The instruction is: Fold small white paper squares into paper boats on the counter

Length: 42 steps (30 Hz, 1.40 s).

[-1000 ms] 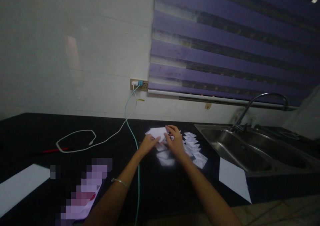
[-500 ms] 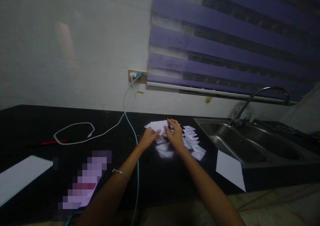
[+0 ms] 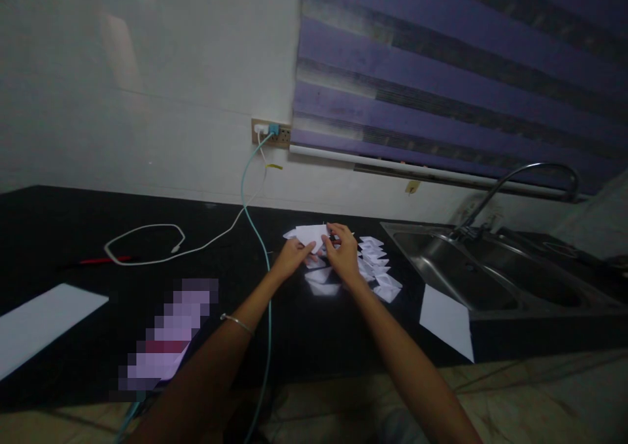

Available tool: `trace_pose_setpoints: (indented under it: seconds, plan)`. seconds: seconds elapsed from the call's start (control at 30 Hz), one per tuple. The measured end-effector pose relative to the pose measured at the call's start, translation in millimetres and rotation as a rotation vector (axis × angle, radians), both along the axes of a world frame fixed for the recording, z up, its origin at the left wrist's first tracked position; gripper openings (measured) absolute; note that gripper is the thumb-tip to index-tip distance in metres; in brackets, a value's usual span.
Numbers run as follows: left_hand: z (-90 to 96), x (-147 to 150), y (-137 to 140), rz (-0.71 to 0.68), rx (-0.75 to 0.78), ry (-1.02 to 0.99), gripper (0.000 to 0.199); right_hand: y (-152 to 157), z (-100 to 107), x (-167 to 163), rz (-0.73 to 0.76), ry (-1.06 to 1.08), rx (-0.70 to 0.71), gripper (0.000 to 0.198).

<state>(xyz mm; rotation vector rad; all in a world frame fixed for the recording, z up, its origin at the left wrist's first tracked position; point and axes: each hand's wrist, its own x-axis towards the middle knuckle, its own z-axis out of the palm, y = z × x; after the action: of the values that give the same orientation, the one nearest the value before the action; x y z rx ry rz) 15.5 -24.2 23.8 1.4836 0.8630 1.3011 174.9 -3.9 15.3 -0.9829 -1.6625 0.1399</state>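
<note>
A piece of folded white paper (image 3: 311, 235) is held up above the dark counter between my two hands. My left hand (image 3: 293, 258) grips its lower left side, with the thumb across the front. On the right edge, my right hand (image 3: 342, 250) pinches it between thumb and fingers. Several small folded paper pieces (image 3: 373, 253) lie in a row just right of my right hand. Behind my left hand, another folded piece (image 3: 289, 234) partly shows. A pale reflection shows on the counter below the hands.
Flat white sheets (image 3: 49, 323) lie at the left, and one sheet (image 3: 449, 320) sits by the steel sink (image 3: 407, 254). A teal cable (image 3: 254, 235) crosses the counter beside my left arm. A white cable (image 3: 147, 227) loops near a red pen-like object (image 3: 101, 260). A pixelated purple item (image 3: 171, 333) lies front left.
The view has tilted slightly, so the counter sits higher in the picture. Both hands keep hold of the folded paper, with the fingers shifted only a little.
</note>
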Motion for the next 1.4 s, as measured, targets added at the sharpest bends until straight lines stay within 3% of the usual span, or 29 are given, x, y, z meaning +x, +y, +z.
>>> trace_pose_setpoints:
  seconds: [0.47, 0.67, 1.07, 1.4]
  plan:
    - [-12.0, 7, 4, 0.002, -0.055, -0.036, 0.021, 3, 0, 4, 0.036, -0.005, -0.031, 0.029]
    - [-18.1, 5, 10, -0.006, -0.058, -0.078, 0.024, 3, 0, 4, 0.039, -0.053, 0.008, 0.031]
    - [-8.3, 5, 4, 0.033, -0.084, -0.044, 0.015, 2, 1, 4, -0.006, -0.085, -0.014, 0.028]
    - [-6.8, 5, 2, 0.014, -0.074, -0.033, 0.021, -8, 10, 0, -0.036, -0.073, -0.005, 0.016]
